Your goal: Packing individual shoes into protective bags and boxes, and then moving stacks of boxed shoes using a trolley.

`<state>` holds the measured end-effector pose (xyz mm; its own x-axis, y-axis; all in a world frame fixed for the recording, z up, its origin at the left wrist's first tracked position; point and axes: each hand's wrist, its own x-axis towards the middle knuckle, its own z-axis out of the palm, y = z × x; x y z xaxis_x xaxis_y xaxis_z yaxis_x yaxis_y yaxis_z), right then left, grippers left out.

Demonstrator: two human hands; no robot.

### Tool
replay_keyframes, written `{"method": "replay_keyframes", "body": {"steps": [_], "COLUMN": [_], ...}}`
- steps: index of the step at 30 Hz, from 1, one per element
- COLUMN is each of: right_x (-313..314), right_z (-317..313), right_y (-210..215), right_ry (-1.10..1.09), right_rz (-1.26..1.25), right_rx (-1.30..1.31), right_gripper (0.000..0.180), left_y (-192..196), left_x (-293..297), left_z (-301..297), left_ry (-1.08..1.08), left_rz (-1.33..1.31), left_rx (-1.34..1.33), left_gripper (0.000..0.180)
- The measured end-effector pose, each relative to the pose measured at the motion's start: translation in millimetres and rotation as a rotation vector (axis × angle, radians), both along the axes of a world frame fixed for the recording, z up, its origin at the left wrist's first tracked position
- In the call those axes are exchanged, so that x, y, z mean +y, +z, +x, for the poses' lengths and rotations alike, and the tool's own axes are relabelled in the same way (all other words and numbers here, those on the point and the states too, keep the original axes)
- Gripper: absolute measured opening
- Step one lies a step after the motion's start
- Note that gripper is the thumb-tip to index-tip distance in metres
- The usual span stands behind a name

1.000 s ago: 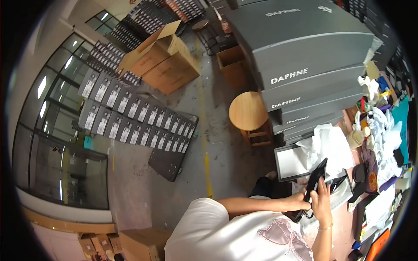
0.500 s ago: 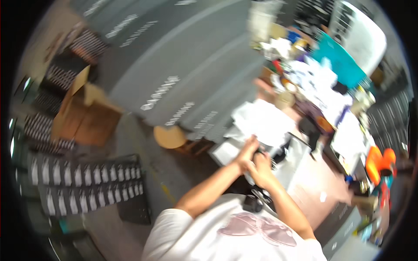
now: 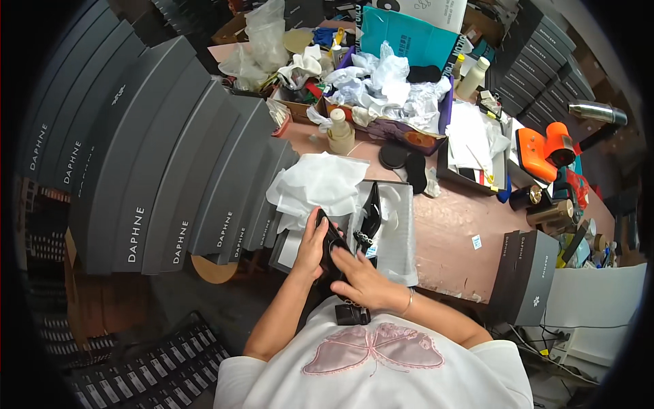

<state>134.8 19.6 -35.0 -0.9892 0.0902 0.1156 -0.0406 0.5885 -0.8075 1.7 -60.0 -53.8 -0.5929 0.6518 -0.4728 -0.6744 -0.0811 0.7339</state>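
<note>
In front of my chest, my left hand is wrapped round a black shoe, thumb along its side. The fingers of my right hand are stretched out and lie against the same shoe, partly covering it. Just below my right wrist a black block with metal links shows; I cannot tell whether it belongs to the shoe. Beyond my hands, another black shoe with a silver chain lies on its side in an open, paper-lined shoebox. White tissue paper spills over the box's left part.
Tall stacks of dark grey shoeboxes stand on the left. At the back of the pinkish table are a purple box of crumpled tissue and a cream bottle. An orange tool and more shoeboxes stand right.
The view has turned and is sharper now. My hands were close together at the box's near edge; my right hand now has its fingers extended across the shoe in my left.
</note>
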Motion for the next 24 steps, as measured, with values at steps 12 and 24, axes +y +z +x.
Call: {"method": "replay_keyframes", "body": {"steps": [12,24], "right_x": [11.4,145.1], "right_z": [36.8,-24.3], "right_y": [17.8,-37.8], "right_ry": [0.07,-0.237], "right_rz": [-0.271,0.043], "right_rx": [-0.018,-0.311], "right_gripper": [0.061,0.025], "left_y": [3.8,-6.8], "left_x": [-2.9,-23.9], "left_z": [9.5,62.4], "left_ry": [-0.003,-0.189], "left_rz": [0.049,0.137], "left_rx": [0.042,-0.15], "left_gripper": [0.055,0.051]}}
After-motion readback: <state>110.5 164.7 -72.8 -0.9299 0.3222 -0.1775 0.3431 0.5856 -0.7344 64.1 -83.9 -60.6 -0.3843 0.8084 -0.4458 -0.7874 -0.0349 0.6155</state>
